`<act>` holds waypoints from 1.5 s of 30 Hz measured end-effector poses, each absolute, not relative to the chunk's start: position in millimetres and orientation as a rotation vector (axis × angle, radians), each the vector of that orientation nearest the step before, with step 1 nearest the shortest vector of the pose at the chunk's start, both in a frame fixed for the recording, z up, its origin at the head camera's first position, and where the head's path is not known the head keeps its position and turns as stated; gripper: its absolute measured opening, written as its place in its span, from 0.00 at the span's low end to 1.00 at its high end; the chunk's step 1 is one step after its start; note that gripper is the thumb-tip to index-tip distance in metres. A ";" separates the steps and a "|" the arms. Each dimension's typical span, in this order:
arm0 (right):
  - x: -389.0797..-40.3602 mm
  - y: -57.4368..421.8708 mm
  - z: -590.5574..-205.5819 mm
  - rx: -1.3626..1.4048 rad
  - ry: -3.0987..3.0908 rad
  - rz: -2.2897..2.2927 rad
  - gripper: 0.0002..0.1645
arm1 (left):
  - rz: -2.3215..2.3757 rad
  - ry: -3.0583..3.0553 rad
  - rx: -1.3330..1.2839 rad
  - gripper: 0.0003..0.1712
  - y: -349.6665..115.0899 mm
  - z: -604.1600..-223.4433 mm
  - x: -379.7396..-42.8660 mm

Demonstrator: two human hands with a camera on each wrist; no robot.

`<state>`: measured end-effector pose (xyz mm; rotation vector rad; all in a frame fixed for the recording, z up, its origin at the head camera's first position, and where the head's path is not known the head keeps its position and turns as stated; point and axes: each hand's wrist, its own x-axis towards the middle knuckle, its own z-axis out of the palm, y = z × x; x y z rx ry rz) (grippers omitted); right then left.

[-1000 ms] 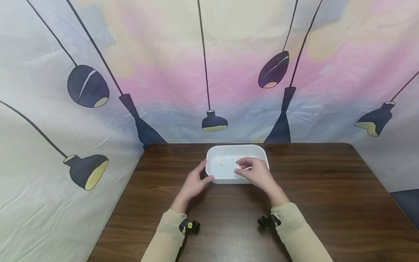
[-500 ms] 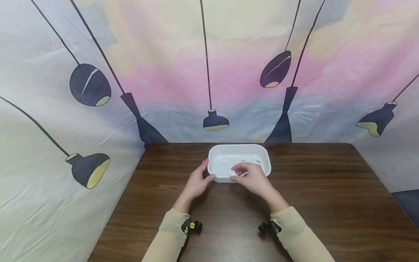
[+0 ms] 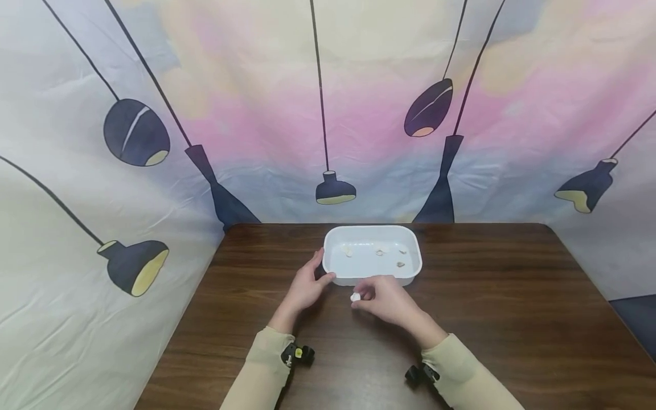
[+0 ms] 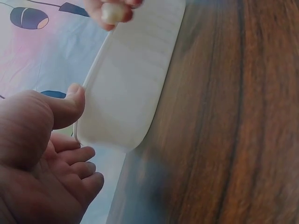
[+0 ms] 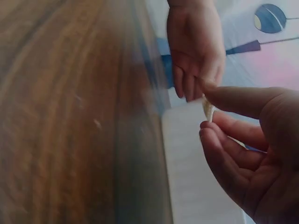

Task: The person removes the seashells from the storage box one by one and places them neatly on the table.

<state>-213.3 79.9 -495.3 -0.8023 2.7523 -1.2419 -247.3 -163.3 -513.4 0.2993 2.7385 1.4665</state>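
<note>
White plastic tray (image 3: 364, 268), open-topped with rounded corners, sits upright near the far edge of the brown wood-grain desk (image 3: 517, 319), about midway between that edge's 2 corners. Left hand (image 3: 306, 286): thumb and fingers spread wide about the tray's near left corner, thumb tip on the rim, the other fingers along the left wall and loosely bent in the left wrist view. Right hand (image 3: 386, 299): thumb and fingertips nearly together, pinching 1 small white piece (image 3: 356, 296) just in front of the tray's near edge, over the desk. Right wrist view shows this piece edge-on between the fingertips, thin and ridged; it looks like a shell, though blur leaves the material uncertain. Inside the tray lie 4 small items, well apart from the left hand: a cream fragment (image 3: 348, 251) toward the left end, a pale fragment (image 3: 380, 252) right of the middle, a grey-brown chip (image 3: 402, 251) toward the far right corner, and a darker chip (image 3: 400, 264) nearer the near right corner. Both forearms wear pale sleeves (image 3: 269, 350), each with a black wrist camera (image 3: 306, 356). Beyond the desk's far edge hangs a pastel backdrop (image 3: 271, 114) printed with dark lamps (image 3: 335, 189).
</note>
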 end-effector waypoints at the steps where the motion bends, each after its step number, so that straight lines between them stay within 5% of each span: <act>1: -212.9 78.6 -496.9 -0.815 2.752 -1.218 0.10 | 1.462 2.736 0.294 0.43 -163.8 -513.2 -247.3; 45: -210.1 66.5 -521.4 -0.753 2.705 -1.138 0.13 | 1.439 2.739 0.281 0.44 -165.4 -510.3 -246.3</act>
